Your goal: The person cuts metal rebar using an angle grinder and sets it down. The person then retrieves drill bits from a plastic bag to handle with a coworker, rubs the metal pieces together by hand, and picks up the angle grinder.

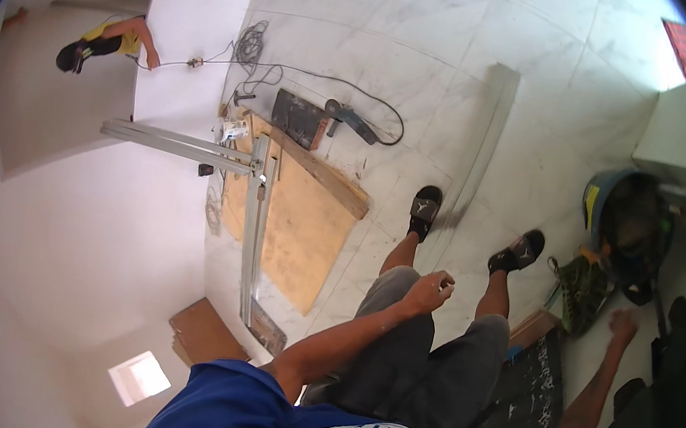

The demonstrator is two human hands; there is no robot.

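My left hand (pixel 430 292) is held in front of my left thigh, its fingers curled in. A small pale spot shows between the fingers, too small to name. Out to the right, my right hand (pixel 624 323) reaches low beside a camouflage-patterned item (pixel 582 291); its fingers are blurred. Just beyond that hand is a hollow blue-and-black object (pixel 595 204) with a yellow patch on its rim, its kind unclear. A black board (pixel 519 406) with white marks lies between my right arm and right leg.
An angle grinder (pixel 353 123) with its cord lies ahead near a dark case (pixel 297 117). Metal profiles (pixel 252 228) cross a plywood sheet (pixel 307 227) on the left. A long metal bar (pixel 487 138) rests on the tiles. Another person (pixel 114 41) leans through a wall opening.
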